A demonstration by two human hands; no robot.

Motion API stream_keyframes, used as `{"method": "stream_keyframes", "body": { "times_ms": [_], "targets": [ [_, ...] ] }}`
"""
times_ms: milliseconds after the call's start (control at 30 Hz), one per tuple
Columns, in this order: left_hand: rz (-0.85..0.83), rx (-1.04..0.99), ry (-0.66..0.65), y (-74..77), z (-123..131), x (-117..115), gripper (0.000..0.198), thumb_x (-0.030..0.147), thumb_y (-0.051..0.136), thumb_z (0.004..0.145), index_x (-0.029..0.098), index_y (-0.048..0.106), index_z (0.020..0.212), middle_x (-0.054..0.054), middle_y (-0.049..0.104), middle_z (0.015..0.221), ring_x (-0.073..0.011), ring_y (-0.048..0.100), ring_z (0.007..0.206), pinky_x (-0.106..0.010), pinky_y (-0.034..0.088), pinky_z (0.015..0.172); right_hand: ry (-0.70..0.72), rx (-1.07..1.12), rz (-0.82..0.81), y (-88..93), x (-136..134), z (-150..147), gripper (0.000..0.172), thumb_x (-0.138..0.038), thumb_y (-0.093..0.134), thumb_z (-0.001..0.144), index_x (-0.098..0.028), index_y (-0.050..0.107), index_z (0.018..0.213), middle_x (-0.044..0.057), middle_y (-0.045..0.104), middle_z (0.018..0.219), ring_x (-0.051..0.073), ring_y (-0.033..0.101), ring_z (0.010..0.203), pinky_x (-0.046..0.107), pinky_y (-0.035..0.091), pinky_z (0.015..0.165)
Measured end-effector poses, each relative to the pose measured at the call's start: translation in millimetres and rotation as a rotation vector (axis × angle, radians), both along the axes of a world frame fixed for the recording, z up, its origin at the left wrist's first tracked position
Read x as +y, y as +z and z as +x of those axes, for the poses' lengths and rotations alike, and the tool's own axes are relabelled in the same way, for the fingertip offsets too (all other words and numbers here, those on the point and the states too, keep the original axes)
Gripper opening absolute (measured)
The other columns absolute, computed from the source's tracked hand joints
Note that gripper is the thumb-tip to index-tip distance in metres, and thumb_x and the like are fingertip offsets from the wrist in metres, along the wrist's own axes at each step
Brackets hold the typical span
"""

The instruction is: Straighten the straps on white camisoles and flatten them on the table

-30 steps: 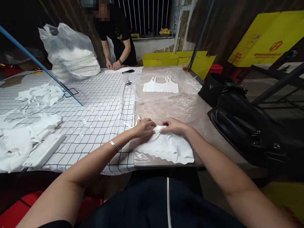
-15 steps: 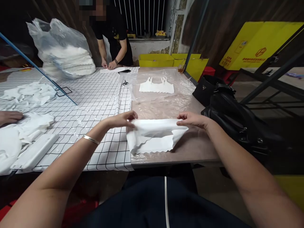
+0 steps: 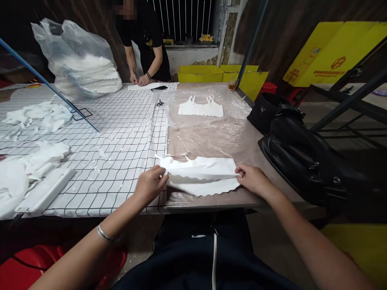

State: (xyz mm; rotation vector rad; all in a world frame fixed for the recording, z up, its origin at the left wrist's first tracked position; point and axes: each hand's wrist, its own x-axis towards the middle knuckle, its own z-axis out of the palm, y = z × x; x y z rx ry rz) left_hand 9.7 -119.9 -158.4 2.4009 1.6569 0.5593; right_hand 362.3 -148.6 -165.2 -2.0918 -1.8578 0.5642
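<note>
A white strappy crop top (image 3: 205, 167) with a wavy hem lies at the near edge of the table, its straps toward the far side. My left hand (image 3: 152, 181) pinches its left side, and my right hand (image 3: 251, 177) pinches the right side. Between my hands the cloth is stretched, with the layers slightly parted along the hem. Farther back, a second white crop top (image 3: 200, 108) lies flat on the clear plastic sheet (image 3: 205, 135).
Small scissors (image 3: 160, 103) and a phone (image 3: 159, 88) lie beyond. White garments (image 3: 39, 117) and a white box-like object (image 3: 45, 191) are at left, near a bagged stack (image 3: 87, 72). Black bags (image 3: 296, 149) sit at right. A co-worker (image 3: 145, 48) stands across the table.
Both my hands have come nearer to me, from the top's far edge to its sides. The garment now lies flatter with its straps showing. Another person's hand at far left has mostly left view.
</note>
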Motion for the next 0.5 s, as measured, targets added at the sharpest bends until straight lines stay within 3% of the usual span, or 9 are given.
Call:
{"method": "stream_keyframes", "body": {
  "times_ms": [133,267,367,433,500],
  "targets": [
    [0.053,-0.144,0.116,60.6,17,60,0.032,0.029,0.052,0.079,0.019,0.047,0.050,-0.003,0.051,0.057,-0.0156,0.049,0.060,-0.028,0.038,0.059,-0.072,-0.168,0.067,59.6,48,21,0.019,-0.004,0.062,0.060,-0.021,0.062,0.067,0.004,0.063,0.069,0.022,0.059,0.069,0.034,0.043,0.067],
    [0.037,-0.510,0.093,140.8,50,133,0.007,0.010,0.061,0.066,0.015,0.059,0.063,-0.003,0.053,0.060,-0.0200,0.059,0.075,-0.030,0.046,0.068,-0.102,-0.088,0.094,150.3,113,46,0.020,0.000,0.066,0.065,-0.019,0.063,0.060,0.003,0.061,0.061,0.017,0.057,0.060,0.035,0.046,0.064],
    [0.005,-0.731,0.075,194.5,68,158,0.006,0.006,0.055,0.072,0.010,0.059,0.076,-0.002,0.055,0.062,-0.0196,0.065,0.075,-0.033,0.050,0.072,-0.164,0.060,0.110,215.6,141,67,0.013,-0.006,0.065,0.074,-0.016,0.067,0.065,-0.001,0.060,0.055,0.009,0.057,0.056,0.032,0.045,0.064],
    [-0.026,-0.788,0.063,209.3,71,156,0.009,0.007,0.049,0.078,0.009,0.056,0.084,-0.001,0.055,0.062,-0.0185,0.067,0.072,-0.035,0.050,0.072,-0.180,0.072,0.140,244.7,146,77,0.007,-0.011,0.064,0.079,-0.012,0.069,0.074,-0.001,0.062,0.057,0.006,0.058,0.058,0.031,0.044,0.067],
    [-0.063,-0.829,0.045,197.7,67,141,0.010,0.010,0.052,0.079,0.012,0.056,0.088,-0.001,0.058,0.062,-0.0182,0.067,0.070,-0.033,0.051,0.068,-0.165,0.005,0.140,254.8,139,82,0.009,-0.017,0.066,0.080,-0.011,0.071,0.082,0.000,0.064,0.061,0.006,0.059,0.059,0.030,0.044,0.068]
  ]
}}
